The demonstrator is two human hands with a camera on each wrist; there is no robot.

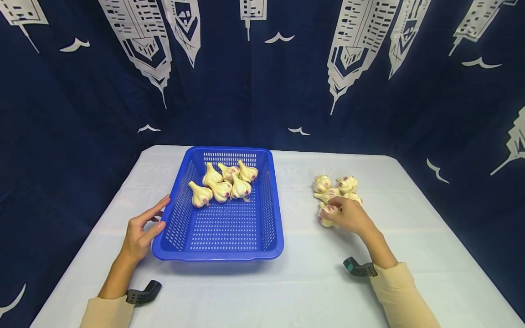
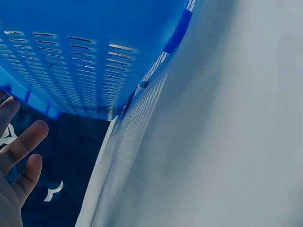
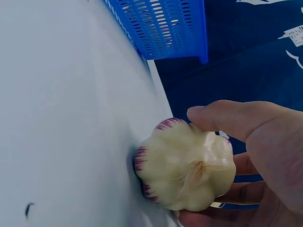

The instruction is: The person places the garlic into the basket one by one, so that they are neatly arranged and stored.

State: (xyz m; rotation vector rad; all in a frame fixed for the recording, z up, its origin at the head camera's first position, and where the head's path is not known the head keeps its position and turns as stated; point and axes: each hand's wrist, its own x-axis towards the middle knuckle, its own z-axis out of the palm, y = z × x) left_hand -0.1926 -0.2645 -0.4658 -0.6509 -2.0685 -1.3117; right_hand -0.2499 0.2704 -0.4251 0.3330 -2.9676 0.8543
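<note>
With thumb and fingers around it, my right hand grips a garlic bulb at the near side of a small group on the right. In the right wrist view that cream, purple-streaked bulb shows its root end, low over the white surface. My left hand lies against the left rim of a blue plastic basket, its fingers fairly straight. The left wrist view has the fingertips beside the perforated basket wall. Several garlic bulbs lie in the far half of the basket.
More garlic bulbs sit just beyond my right hand. A white cloth covers the table, and a dark blue patterned curtain hangs behind it. Dark straps with camera mounts are on both wrists.
</note>
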